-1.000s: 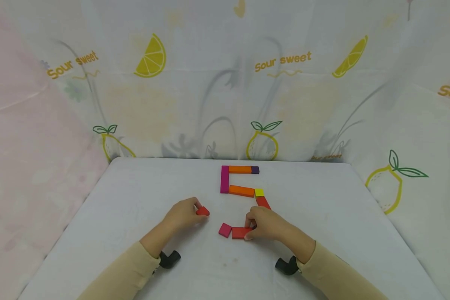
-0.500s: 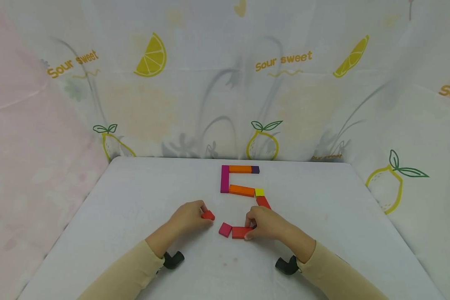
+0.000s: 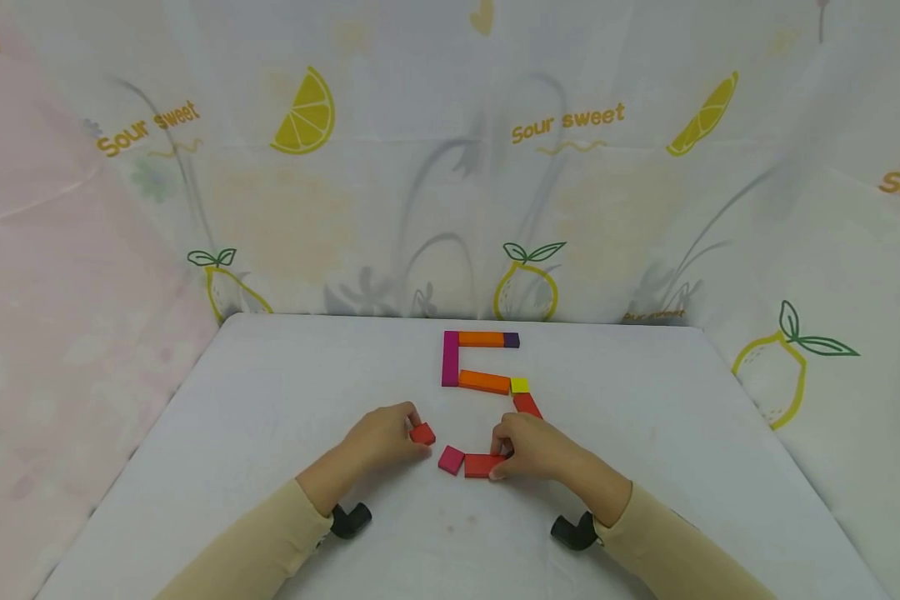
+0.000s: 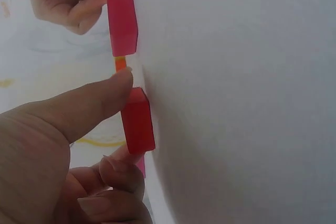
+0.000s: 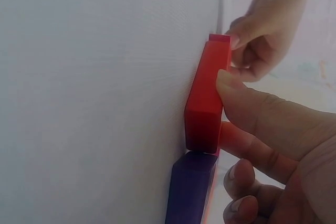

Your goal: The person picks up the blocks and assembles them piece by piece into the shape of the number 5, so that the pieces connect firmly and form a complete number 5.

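Note:
My left hand pinches a small red block between thumb and fingers, just left of a pink block lying turned on the white table. In the left wrist view a gap separates this red block from the pink block. My right hand holds a longer red block by its sides, thumb in front. That block's left end is against or very near the pink block. The right wrist view has a dark purple block at its other end, mostly covered by the hand in the head view.
Farther back lie a magenta block, an orange block ending in a small purple block, a second orange block, a yellow block and a slanted red block. A lemon-print cloth hangs behind the table.
My left hand has moved to the right and slightly nearer, bringing its red block closer to the pink one. The right hand stays where it was on its red block.

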Demonstrator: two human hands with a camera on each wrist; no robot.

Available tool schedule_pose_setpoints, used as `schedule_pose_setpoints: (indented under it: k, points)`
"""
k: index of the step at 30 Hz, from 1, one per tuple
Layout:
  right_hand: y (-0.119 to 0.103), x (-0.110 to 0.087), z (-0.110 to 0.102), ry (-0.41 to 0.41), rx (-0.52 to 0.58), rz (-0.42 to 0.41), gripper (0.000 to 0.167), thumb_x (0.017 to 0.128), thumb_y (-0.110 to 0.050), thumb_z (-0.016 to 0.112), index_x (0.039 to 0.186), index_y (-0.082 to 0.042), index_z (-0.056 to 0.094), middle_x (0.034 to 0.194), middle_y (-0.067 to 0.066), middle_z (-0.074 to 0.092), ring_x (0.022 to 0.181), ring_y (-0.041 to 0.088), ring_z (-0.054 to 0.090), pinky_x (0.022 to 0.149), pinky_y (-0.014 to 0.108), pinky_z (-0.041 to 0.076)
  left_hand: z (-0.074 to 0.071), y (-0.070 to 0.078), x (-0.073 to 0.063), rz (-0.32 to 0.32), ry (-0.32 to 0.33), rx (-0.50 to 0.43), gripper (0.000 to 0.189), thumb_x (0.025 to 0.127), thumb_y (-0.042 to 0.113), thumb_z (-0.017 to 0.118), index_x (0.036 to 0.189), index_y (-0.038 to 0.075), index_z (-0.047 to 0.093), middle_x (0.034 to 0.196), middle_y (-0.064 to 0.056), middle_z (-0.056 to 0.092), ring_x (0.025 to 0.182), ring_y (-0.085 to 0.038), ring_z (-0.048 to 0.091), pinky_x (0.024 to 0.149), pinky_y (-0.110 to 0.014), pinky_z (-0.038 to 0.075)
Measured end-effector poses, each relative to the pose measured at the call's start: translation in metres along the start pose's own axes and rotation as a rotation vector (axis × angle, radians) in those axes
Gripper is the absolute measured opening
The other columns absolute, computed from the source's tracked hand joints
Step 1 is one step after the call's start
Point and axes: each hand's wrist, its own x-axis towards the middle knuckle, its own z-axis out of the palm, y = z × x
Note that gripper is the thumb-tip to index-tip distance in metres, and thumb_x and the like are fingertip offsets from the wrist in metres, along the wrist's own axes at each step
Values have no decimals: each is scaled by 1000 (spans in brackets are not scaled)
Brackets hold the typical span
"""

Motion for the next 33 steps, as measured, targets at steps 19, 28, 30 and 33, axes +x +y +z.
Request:
schedule_pose_setpoints:
  k: [19,28,30,33]
  points:
    - [1,1,0,-11,-4,2,22,78,-27,87,83,-22,66,81,-4,54,80,14,52,68,28,48,-11,-9,5,109,-84,-66,35,81,22,84,114,23,70,85,-3,54,82,-19,51,64,-32,46]
    - [0,1,-1,-13,4,10,22,78,-27,87,83,-21,67,82,-4,54,81,14,52,69,29,49,-4,-5,8,146,-76,-48,36,81,24,84,113,21,67,78,-2,52,72,-16,50,60,-30,41]
    - [0,1,-1,-13,7,10,22,78,-26,87,84,-21,67,82,-4,54,81,14,52,69,29,49,-3,-5,8,154,-77,-49,36,81,24,84,113,21,67,77,-2,52,69,-16,49,59,-30,40]
    - [0,1,-1,-13,9,14,22,78,-26,87,84,-21,67,82,-4,54,81,14,52,69,29,49,-3,-5,8,160,-81,-51,37,82,24,84,114,20,67,75,-2,52,67,-16,49,59,-30,40]
